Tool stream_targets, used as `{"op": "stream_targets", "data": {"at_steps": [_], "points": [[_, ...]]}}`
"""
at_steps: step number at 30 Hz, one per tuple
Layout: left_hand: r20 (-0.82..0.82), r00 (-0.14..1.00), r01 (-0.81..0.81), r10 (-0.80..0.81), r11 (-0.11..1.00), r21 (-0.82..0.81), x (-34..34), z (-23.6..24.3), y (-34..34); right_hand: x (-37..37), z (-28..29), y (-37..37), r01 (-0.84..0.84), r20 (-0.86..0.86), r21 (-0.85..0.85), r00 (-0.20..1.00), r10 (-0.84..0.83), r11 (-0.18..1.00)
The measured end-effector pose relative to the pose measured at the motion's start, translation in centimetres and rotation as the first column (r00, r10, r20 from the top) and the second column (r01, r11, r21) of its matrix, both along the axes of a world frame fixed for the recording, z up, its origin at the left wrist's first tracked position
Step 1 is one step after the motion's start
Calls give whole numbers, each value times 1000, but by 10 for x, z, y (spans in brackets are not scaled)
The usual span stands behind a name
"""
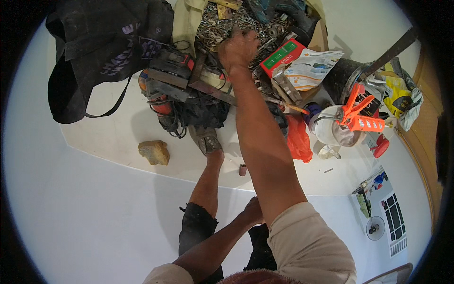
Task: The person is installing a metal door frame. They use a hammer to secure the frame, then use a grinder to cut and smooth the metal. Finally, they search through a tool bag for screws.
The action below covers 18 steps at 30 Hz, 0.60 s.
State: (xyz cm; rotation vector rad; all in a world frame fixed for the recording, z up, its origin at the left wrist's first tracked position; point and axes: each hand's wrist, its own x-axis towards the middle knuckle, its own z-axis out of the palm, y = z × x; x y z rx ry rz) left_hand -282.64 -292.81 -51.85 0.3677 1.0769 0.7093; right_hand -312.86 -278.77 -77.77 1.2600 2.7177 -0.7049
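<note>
My right hand reaches down into a heap of loose screws and nails on a spread cloth. Its fingers are bent inward among the metal pieces, and whatever they grip cannot be made out. Beside that hand lies a red and green box, with a printed white packet next to it. My left hand is low down by my knee, partly covered by my right arm, with its fingers hidden.
A black bag lies at the left, near dark power tools. On the right, an orange caulking gun rests over a white bucket, beside a black bucket. A stone sits near my shoe.
</note>
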Motion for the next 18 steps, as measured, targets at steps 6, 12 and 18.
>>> {"op": "stream_targets", "data": {"at_steps": [6,12,18], "points": [[-74,997,-10,9,1000,-5,3,-6,5,-8,4,-35,-248,-95,-47,965,243,968],[-61,992,-110,111,994,17,13,-14,-1,2,22,-25,-270,-170,-409,961,217,872],[74,924,-369,376,925,-95,31,-18,-7,-12,-2,8,-90,-182,75,978,102,993]]}}
